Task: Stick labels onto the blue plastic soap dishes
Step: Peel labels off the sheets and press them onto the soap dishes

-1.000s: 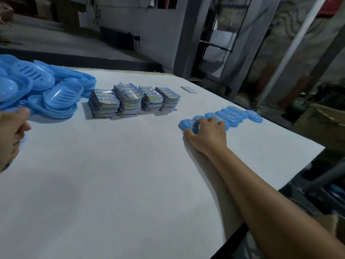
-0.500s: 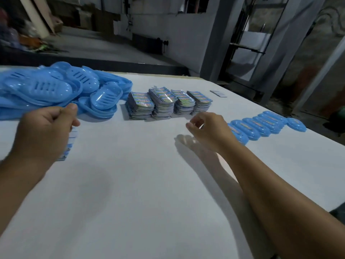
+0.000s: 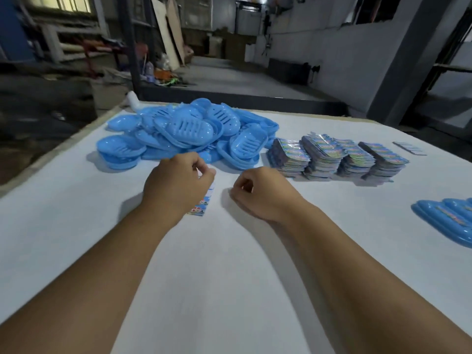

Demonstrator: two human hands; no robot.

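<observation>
soap dishes [image 3: 189, 131]: glossy blue ovals, slotted, heaped on bench [image 3: 229, 264]
labels [image 3: 337, 155]: 4 colourful stacks (beside heap)
left hand [image 3: 176, 185]: pinching label strip [image 3: 201, 203]
right hand [image 3: 260, 192]: fingers curled, holding nothing

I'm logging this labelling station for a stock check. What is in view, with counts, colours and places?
soap dish pile: many, too tangled to count, blue, far left of the table
label stacks: four, multicoloured print, in a row right of the pile
label strip: one, printed, hanging under the left hand
labelled dishes: a few overlapping, blue, at the right edge, partly cut off
small grey item: one, flat, beyond the stacks
table: one, white
left hand: fingers curled, holding the strip
right hand: fingers curled, nothing visibly held
</observation>
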